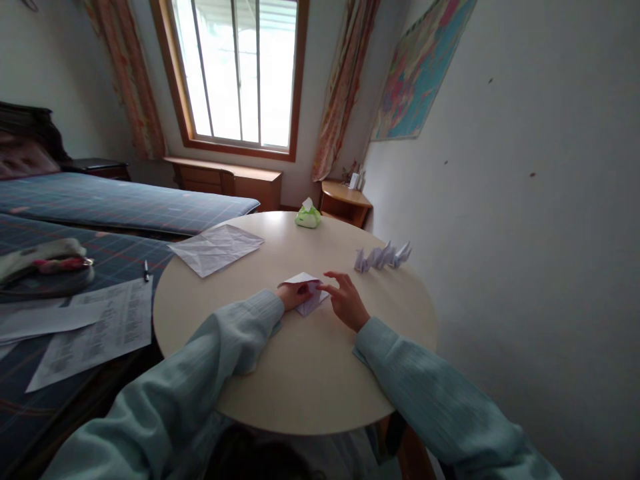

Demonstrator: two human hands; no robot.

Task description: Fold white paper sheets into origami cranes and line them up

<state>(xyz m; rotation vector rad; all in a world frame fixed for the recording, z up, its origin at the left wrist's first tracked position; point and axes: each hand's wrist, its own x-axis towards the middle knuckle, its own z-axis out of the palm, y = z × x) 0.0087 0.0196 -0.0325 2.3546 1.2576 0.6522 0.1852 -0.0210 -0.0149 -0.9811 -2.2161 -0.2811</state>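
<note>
A partly folded sheet of white paper lies on the round table in front of me, with a raised flap at its far side. My left hand is on its left part, fingers curled around the paper and partly hidden by the flap. To the right, my right hand is held with its fingers apart. One fingertip reaches the paper's right edge; whether it presses on it I cannot tell. Several folded paper cranes stand in a row beyond my right hand.
The round table also bears a creased paper sheet at left and a green tissue pack at the far edge. Left of it, a bed holds printed sheets, a pen and a bag. A wall stands close on the right.
</note>
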